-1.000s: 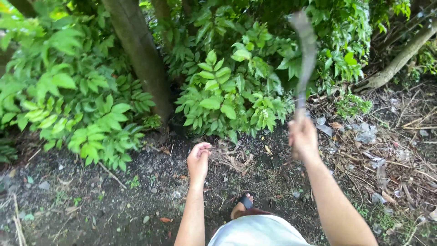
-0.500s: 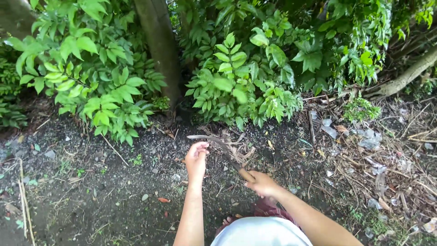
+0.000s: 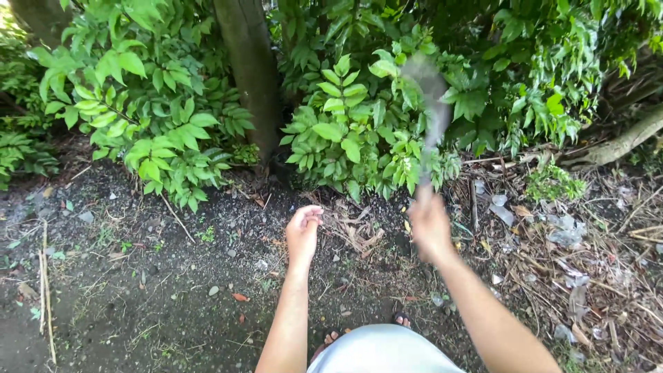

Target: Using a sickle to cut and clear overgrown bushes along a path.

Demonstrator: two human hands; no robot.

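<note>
My right hand (image 3: 429,226) grips the handle of a long curved blade (image 3: 429,103), which points up and away and is blurred against the leaves. My left hand (image 3: 304,233) hovers empty over the dark soil, fingers loosely curled, a little left of the right hand. A leafy green bush (image 3: 359,131) grows just beyond both hands, beside a tree trunk (image 3: 252,69). Dry leaves and twigs (image 3: 356,231) lie on the ground between my hands.
More green shrubs (image 3: 145,117) stand at the left. Dead leaves, sticks and bits of litter (image 3: 566,235) cover the ground at the right, with a thick root or branch (image 3: 621,141) behind. My toes (image 3: 400,321) show below, near the light cloth at my waist.
The blade was raised, then swung down low across the ground near my left hand, and is now lifted up again toward the bush. My left hand has barely moved.
</note>
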